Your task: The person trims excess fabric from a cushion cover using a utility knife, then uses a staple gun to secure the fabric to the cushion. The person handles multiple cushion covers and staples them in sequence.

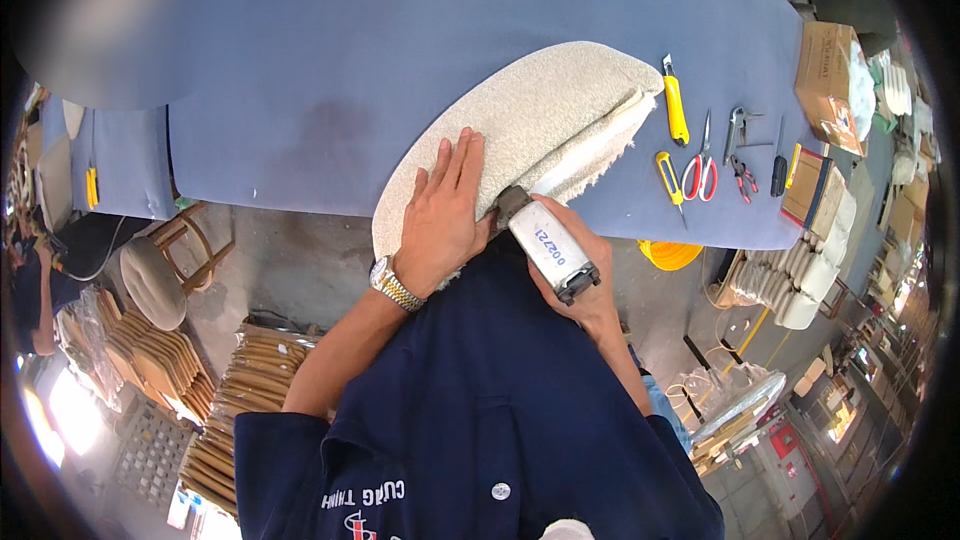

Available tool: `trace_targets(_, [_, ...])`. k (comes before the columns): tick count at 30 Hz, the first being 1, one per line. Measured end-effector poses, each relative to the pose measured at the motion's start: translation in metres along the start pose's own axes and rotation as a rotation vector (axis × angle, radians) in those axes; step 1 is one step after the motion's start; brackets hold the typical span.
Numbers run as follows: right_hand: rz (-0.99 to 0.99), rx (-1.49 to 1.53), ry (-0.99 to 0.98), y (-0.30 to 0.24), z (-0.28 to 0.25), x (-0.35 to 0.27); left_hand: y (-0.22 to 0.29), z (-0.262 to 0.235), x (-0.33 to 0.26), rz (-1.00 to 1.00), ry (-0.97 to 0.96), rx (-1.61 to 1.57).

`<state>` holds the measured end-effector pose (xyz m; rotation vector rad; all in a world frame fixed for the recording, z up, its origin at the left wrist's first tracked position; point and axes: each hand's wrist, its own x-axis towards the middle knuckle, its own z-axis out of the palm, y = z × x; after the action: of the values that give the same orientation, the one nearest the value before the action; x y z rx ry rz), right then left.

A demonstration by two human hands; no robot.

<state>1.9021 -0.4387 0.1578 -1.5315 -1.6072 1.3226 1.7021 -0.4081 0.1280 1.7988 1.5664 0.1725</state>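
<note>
A beige, curved upholstered pad [540, 100] lies at the near edge of the blue-covered table, with a raw, frayed fabric edge along its right side. My left hand [440, 220] rests flat on its near part, fingers stretched out and holding nothing. A metal-banded watch is on that wrist. In my right hand [600, 302] is a white and black staple gun [545, 240], its nose against or close to the pad's near edge beside my left thumb. Whether the nose touches the fabric, I cannot tell.
Right of the pad lie a yellow utility knife [677, 110], a smaller yellow cutter [669, 178], red-handled scissors [702, 172] and red-handled pliers [743, 180]. A cardboard box [825, 80] stands at the far right. A wooden chair [165, 265] and stacked wrapped parts [255, 370] are on the left floor.
</note>
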Motion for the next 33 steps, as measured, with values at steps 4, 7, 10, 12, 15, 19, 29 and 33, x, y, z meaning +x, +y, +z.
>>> trace_targets(4, [-0.135, -0.059, 0.005, 0.008, -0.001, -0.007, -0.002, -0.002, -0.001, 0.019, 0.019, -0.004])
trace_targets(7, [-0.121, -0.083, -0.032, -0.002, 0.0, -0.007, -0.004, -0.001, -0.001, 0.013, 0.019, -0.009])
trace_targets(10, [-0.09, -0.102, -0.073, -0.006, -0.002, -0.003, -0.003, 0.0, -0.002, 0.008, 0.011, -0.007])
trace_targets(12, [-0.071, -0.044, -0.052, -0.001, 0.003, 0.0, -0.003, 0.0, 0.0, 0.007, 0.014, -0.01])
trace_targets(15, [-0.05, -0.001, -0.012, 0.002, 0.008, -0.002, -0.004, 0.001, 0.001, 0.006, 0.008, -0.027])
trace_targets(19, [-0.136, -0.071, -0.013, 0.001, 0.004, -0.005, -0.006, 0.004, -0.002, 0.033, 0.015, -0.026])
trace_targets(29, [0.037, -0.051, -0.136, -0.01, 0.005, -0.003, -0.007, 0.005, 0.0, 0.043, 0.044, -0.018])
trace_targets(33, [-0.069, 0.002, -0.059, -0.001, 0.018, -0.002, -0.012, 0.001, 0.001, 0.039, 0.045, -0.045])
